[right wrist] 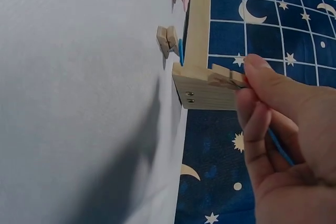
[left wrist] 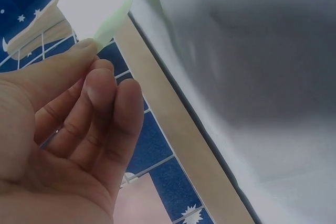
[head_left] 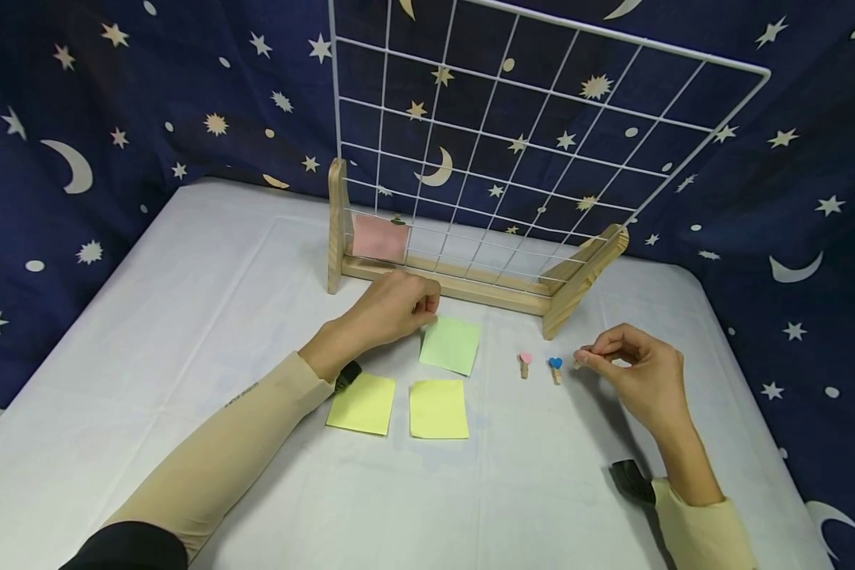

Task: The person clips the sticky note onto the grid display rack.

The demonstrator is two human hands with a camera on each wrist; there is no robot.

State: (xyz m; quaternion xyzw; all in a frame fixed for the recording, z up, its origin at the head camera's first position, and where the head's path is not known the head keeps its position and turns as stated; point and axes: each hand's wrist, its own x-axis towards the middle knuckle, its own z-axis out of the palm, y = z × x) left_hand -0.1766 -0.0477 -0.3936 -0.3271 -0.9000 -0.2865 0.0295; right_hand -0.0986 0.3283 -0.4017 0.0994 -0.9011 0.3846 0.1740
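My left hand (head_left: 399,307) pinches a corner of a green paper note (head_left: 451,346) between thumb and fingertips, just in front of the grid rack. In the left wrist view the note (left wrist: 102,3) rises from the pinch, its face washed out by light. At the right, my right hand (head_left: 637,372) holds a small wooden clothespin (right wrist: 223,75) between thumb and forefinger, above the table. Beside that hand lie a clothespin with a blue heart (head_left: 556,370) and one with a pink heart (head_left: 524,364).
Two yellow notes (head_left: 438,409) lie in front of the green one. A white wire grid (head_left: 499,142) stands in a wooden base (head_left: 463,290) at the back. A pink note (head_left: 380,239) hangs low on its left, under a dark green clip (head_left: 397,220). A starry cloth hangs behind.
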